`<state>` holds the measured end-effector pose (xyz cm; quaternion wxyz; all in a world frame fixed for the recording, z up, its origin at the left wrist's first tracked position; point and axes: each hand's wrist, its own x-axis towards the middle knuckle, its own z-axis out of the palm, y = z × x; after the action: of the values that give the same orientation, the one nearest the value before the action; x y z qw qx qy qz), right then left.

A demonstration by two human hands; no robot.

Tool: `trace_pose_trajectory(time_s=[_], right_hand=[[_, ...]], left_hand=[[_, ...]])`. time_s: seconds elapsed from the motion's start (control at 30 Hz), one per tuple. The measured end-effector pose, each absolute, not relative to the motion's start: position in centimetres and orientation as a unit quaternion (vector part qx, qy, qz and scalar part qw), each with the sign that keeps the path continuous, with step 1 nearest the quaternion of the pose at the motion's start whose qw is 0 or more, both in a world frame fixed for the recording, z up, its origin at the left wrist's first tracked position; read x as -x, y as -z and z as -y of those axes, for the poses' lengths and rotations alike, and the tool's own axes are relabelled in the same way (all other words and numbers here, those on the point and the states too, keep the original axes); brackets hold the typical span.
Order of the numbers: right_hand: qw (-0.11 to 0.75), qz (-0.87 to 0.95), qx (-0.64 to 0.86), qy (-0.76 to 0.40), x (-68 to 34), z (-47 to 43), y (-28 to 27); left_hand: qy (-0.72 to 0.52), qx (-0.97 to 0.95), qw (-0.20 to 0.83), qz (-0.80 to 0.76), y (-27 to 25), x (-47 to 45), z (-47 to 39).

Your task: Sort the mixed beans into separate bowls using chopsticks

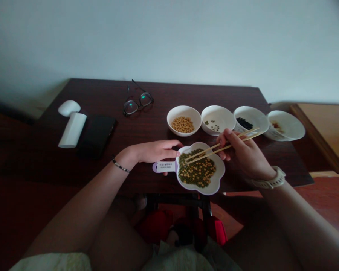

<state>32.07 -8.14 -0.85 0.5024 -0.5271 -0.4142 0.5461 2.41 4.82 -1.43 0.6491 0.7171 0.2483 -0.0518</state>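
Observation:
My left hand [158, 151] grips the left rim of a white flower-shaped dish [220, 169], thumb on the edge and fingers partly hidden beneath. The dish has a short purple handle with a white label [166, 166]. Green mung beans mixed with yellow soybeans [199, 171] cover its bottom. In my right hand [240, 154] is a pair of wooden chopsticks [211, 150], closed around them. Their tips touch the beans at the dish's left side; whether a bean is pinched is too small to tell.
Behind the dish stand a bowl of soybeans [183, 125], a bowl with a few green beans [219, 120], a bowl of black beans [251, 119] and a bowl with reddish bits [288, 126]. Eyeglasses [138, 105], a black flat case [97, 135] and a white object [72, 130] lie left.

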Motion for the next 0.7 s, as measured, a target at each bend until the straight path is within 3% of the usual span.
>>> trace_pose_trajectory(time_s=[0.4,0.7], right_hand=[[0.521,0.398,0.535,-0.533,-31.5,7.9,0.4],[0.664,0.328,0.45,-0.499,-32.5,5.7,-1.1]], left_hand=[[0.044,-0.741,0.629,-0.232,2.1,-2.3,-5.1],[0.039,-0.739,0.629,-0.239,1.4,-2.4,-4.7]])
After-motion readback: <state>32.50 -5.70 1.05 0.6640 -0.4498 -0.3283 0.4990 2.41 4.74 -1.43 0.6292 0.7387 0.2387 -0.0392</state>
